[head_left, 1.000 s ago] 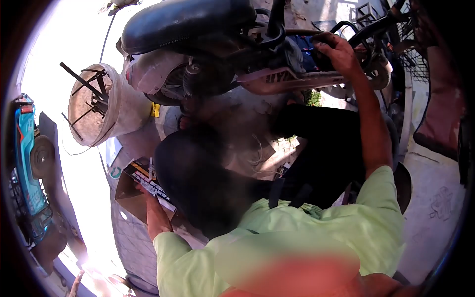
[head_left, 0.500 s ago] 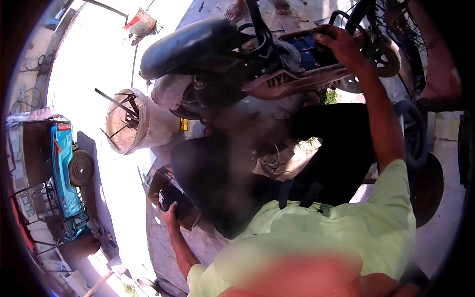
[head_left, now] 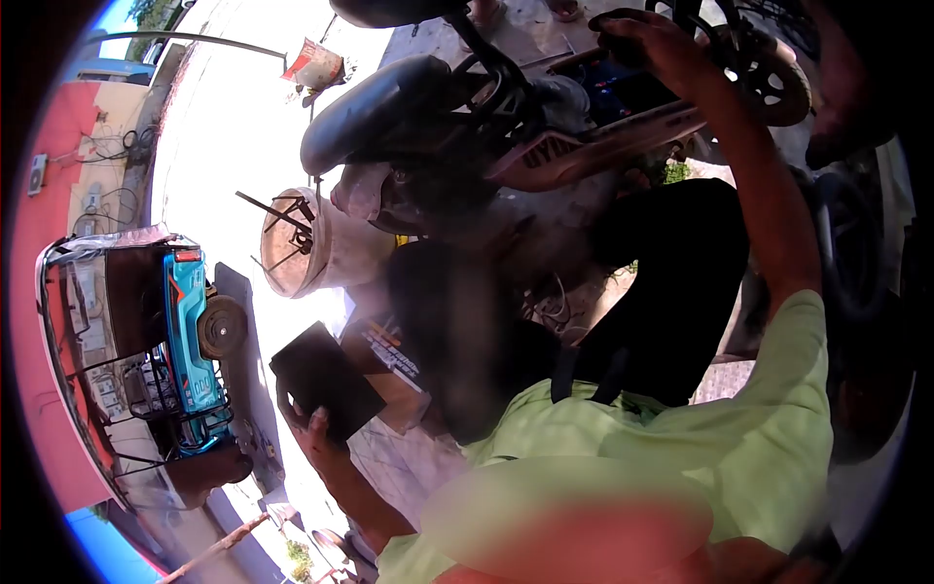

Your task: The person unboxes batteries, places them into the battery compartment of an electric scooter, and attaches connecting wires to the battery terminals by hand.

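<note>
A flat black rectangular box (head_left: 328, 382) is in my left hand (head_left: 313, 430), held up beside the open cardboard box (head_left: 394, 394) near my knee. My right hand (head_left: 654, 47) is raised over the footboard of the scooter (head_left: 564, 161), its fingers curled around something dark that I cannot make out. Below that hand, dark blue blocks with red and blue parts (head_left: 623, 88) lie in the open compartment of the scooter. The black seat (head_left: 375, 109) is to the left of the compartment.
A pale bucket (head_left: 336, 248) holding metal rods stands left of the scooter. Further left is a blue three-wheeled vehicle (head_left: 192, 331). A red and white container (head_left: 314, 65) lies at the top. Another person's feet (head_left: 562, 9) show beyond the scooter. Dark wheels are at the right.
My left hand has lifted the black box out of the cardboard box. My right hand has risen slightly from the compartment's edge. The view has swung to the left.
</note>
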Demonstrator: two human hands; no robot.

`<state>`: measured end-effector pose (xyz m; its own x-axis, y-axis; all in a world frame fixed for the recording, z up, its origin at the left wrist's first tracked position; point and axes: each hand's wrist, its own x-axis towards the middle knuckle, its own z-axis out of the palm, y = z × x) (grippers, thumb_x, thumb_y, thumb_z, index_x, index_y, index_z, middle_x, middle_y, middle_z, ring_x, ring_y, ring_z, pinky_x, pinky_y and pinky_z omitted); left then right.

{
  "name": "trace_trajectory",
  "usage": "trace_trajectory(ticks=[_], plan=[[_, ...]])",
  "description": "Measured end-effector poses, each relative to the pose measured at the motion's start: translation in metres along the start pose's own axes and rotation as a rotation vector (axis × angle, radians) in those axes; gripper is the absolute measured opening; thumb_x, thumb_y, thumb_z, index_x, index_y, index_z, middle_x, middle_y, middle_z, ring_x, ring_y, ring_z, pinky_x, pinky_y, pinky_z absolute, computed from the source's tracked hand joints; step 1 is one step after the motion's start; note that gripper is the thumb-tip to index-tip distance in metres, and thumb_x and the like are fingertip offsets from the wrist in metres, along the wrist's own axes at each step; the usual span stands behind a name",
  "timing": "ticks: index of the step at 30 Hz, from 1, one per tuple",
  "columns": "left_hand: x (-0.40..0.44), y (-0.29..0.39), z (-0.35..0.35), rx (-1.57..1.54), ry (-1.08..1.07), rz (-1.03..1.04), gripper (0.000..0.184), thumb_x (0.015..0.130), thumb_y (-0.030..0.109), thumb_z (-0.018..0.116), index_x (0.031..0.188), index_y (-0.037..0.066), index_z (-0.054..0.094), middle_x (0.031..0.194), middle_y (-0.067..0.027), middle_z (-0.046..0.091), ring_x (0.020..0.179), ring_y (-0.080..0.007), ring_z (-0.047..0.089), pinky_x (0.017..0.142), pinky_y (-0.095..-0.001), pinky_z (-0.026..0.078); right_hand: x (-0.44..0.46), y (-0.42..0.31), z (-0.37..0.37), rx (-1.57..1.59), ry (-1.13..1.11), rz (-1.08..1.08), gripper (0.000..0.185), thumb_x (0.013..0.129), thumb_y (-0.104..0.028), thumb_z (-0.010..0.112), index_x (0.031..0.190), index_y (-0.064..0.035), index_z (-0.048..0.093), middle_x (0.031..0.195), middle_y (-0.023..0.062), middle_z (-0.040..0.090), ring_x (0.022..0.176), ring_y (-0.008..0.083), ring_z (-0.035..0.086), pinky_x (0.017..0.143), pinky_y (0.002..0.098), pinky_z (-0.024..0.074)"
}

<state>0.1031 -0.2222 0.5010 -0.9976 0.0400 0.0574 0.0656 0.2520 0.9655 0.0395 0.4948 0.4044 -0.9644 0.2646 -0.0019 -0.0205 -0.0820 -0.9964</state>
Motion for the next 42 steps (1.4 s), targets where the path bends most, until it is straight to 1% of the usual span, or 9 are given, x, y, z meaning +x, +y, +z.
trace_trajectory(ticks=[3, 5, 7, 11, 12, 27, 30, 36, 42], plan=[[0.04, 0.043, 0.052, 0.108, -0.147, 0.252, 0.094, 0.08, 0.034, 0.07, 0.159, 0.003, 0.028, 0.148, -0.0205, 0.049, 0.133, -0.0314, 0.054, 0.111, -0.0426, 0.044, -0.006, 0.018, -0.021, 0.016, 0.105, -0.041, 0.035, 0.102, -0.025, 0.065, 0.132, -0.0081, 0.066, 0.126, 0.004, 0.07, 0.116, 0.0176, 0.066, 0.1, 0.0315, 0.052], [0.074, 0.076, 0.117, 0.033, -0.322, 0.187, 0.103, 0.072, 0.032, 0.079, 0.158, 0.004, 0.03, 0.146, -0.0193, 0.051, 0.134, -0.0321, 0.053, 0.111, -0.0437, 0.044, -0.03, 0.006, -0.041, -1.312, 0.064, -0.842, 0.033, 0.1, -0.016, 0.065, 0.132, -0.0068, 0.065, 0.13, 0.0068, 0.068, 0.117, 0.02, 0.066, 0.102, 0.0327, 0.0512], [0.104, 0.101, 0.182, -0.111, -0.503, 0.097, 0.106, 0.066, 0.026, 0.084, 0.157, 0.005, 0.033, 0.141, -0.0176, 0.054, 0.132, -0.032, 0.055, 0.11, -0.0446, 0.046, -0.041, -0.006, -0.023, 0.08, 0.103, 0.091, 0.037, 0.095, -0.01, 0.067, 0.132, -0.0062, 0.063, 0.133, 0.0123, 0.066, 0.119, 0.0271, 0.065, 0.101, 0.0368, 0.0523], [0.151, 0.11, 0.301, 0.153, -0.77, 0.112, 0.089, 0.071, 0.028, 0.085, 0.151, 0.012, 0.049, 0.145, -0.0219, 0.051, 0.126, -0.0338, 0.061, 0.1, -0.0441, 0.054, -0.039, 0.051, -0.088, -1.213, 0.072, -0.591, 0.038, 0.099, -0.018, 0.064, 0.134, -0.0069, 0.063, 0.127, 0.0134, 0.069, 0.117, 0.0257, 0.066, 0.098, 0.0348, 0.0514], [0.161, 0.105, 0.334, 0.096, -0.818, 0.084, 0.078, 0.07, 0.014, 0.088, 0.14, 0.003, 0.055, 0.118, -0.0163, 0.068, 0.113, -0.0215, 0.066, 0.084, -0.0305, 0.056, -0.038, 0.058, -0.1, -1.348, 0.06, -0.575, 0.04, 0.097, -0.014, 0.066, 0.135, -0.0048, 0.062, 0.132, 0.0144, 0.066, 0.119, 0.0274, 0.064, 0.099, 0.0369, 0.0512], [0.254, 0.036, 0.598, 0.019, -1.227, 0.123, 0.079, 0.071, 0.022, 0.086, 0.138, 0.0, 0.051, 0.114, -0.0188, 0.065, 0.101, -0.026, 0.068, 0.085, -0.0326, 0.056, -0.023, 0.102, -0.168, -1.765, 0.721, 0.045, 0.034, 0.096, -0.027, 0.069, 0.123, -0.0073, 0.072, 0.116, 0.0172, 0.074, 0.093, 0.0321, 0.072, 0.084, 0.0367, 0.0566], [0.26, 0.031, 0.623, 0.024, -1.247, 0.143, 0.079, 0.071, 0.023, 0.085, 0.138, -0.001, 0.05, 0.113, -0.0193, 0.064, 0.098, -0.0269, 0.069, 0.085, -0.0331, 0.056, -0.03, 0.113, -0.144, -1.816, 0.941, -0.211, 0.025, 0.094, -0.018, 0.07, 0.117, -0.0085, 0.075, 0.116, 0.0169, 0.073, 0.098, 0.0319, 0.071, 0.088, 0.0347, 0.0561], [0.249, -0.006, 0.663, 0.158, -1.218, 0.223, 0.072, 0.071, 0.028, 0.086, 0.132, 0.003, 0.057, 0.106, -0.0173, 0.066, 0.092, -0.0284, 0.07, 0.083, -0.0334, 0.057, -0.019, 0.17, -0.081, -0.426, 1.189, -0.433, 0.022, 0.096, -0.002, 0.06, 0.113, 0.0083, 0.069, 0.109, 0.0086, 0.072, 0.098, 0.015, 0.068, 0.088, 0.0263, 0.055], [0.239, -0.01, 0.68, 0.19, -1.055, 0.372, 0.091, 0.067, 0.027, 0.085, 0.143, -0.003, 0.044, 0.126, -0.0238, 0.054, 0.116, -0.0343, 0.058, 0.101, -0.0406, 0.049, -0.019, 0.188, -0.073, -0.201, 1.231, -0.334, 0.025, 0.095, -0.003, 0.06, 0.115, 0.0074, 0.068, 0.108, 0.0099, 0.071, 0.098, 0.0164, 0.068, 0.089, 0.0261, 0.0532]])
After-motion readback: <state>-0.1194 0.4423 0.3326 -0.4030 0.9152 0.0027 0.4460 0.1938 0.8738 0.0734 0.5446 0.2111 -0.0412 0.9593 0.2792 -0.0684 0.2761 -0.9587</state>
